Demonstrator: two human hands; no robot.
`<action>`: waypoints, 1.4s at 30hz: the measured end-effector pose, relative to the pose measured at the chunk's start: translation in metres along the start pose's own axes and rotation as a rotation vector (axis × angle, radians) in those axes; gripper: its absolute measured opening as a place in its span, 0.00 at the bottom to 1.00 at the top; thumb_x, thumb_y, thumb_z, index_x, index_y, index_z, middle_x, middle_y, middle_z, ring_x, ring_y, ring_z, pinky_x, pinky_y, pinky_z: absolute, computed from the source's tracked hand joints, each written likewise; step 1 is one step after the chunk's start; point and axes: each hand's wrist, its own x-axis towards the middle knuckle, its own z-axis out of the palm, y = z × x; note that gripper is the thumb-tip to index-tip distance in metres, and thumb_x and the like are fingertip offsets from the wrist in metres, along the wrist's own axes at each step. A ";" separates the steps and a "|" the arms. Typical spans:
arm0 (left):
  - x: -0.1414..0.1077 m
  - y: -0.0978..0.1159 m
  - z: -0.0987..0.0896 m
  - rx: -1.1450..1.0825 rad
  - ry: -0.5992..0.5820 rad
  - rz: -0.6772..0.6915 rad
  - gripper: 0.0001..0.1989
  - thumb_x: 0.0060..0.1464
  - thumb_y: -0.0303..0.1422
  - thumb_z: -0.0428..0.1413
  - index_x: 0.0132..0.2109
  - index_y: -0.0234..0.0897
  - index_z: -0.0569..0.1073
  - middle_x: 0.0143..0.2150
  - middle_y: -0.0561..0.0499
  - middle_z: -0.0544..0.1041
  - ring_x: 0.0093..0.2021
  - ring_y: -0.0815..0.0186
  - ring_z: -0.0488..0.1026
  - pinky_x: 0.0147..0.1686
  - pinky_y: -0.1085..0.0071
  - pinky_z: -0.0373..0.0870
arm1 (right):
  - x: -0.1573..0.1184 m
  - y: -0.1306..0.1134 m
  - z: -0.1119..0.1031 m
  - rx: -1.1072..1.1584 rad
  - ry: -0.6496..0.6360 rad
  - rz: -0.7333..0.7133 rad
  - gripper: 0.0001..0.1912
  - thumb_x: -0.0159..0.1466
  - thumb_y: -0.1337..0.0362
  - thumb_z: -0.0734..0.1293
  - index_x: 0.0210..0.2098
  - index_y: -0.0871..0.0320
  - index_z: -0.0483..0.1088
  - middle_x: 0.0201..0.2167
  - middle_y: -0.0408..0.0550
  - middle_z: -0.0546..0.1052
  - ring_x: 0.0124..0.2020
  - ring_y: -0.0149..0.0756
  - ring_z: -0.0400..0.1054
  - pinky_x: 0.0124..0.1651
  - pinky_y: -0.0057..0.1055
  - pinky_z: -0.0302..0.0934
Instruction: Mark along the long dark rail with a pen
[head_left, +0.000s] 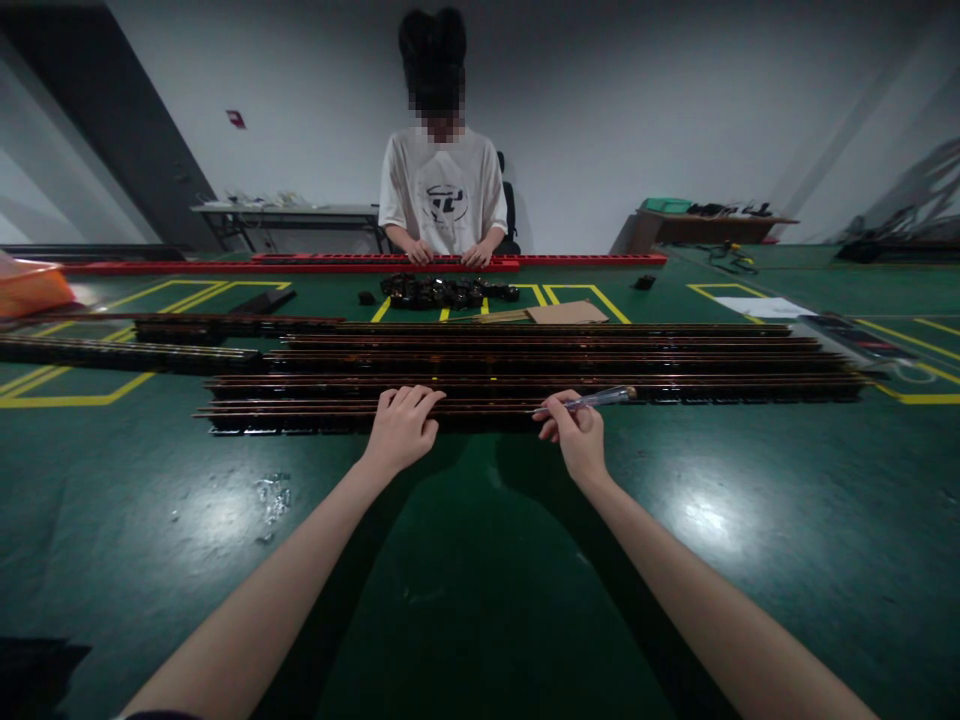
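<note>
Several long dark strips (675, 388) with thin copper-coloured edges lie side by side across the table in front of me. My left hand (403, 425) is closed over the nearest strip, fingers on top and thumb at its near side. In my right hand (574, 428) is a slim tool with a clear handle (606, 397), pinched between thumb and fingers. The handle points up and to the right, while the tip reaches down to the nearest strip. I cannot make out the tip's kind, as it is small and partly behind the fingers.
Beyond the strips lie a pile of small black parts (442, 292) and a piece of cardboard (568, 313). Across the table a person (442, 190) has both hands on a long red rail (585, 260). More strips (127, 353) lie left; white paper (761, 307) lies right.
</note>
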 end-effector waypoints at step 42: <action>0.001 0.005 -0.002 0.038 0.026 -0.043 0.17 0.56 0.29 0.47 0.50 0.34 0.72 0.46 0.42 0.76 0.47 0.54 0.71 0.47 0.56 0.60 | -0.001 -0.001 0.001 -0.062 -0.082 -0.043 0.13 0.61 0.54 0.64 0.28 0.57 0.68 0.22 0.46 0.78 0.16 0.30 0.67 0.19 0.25 0.58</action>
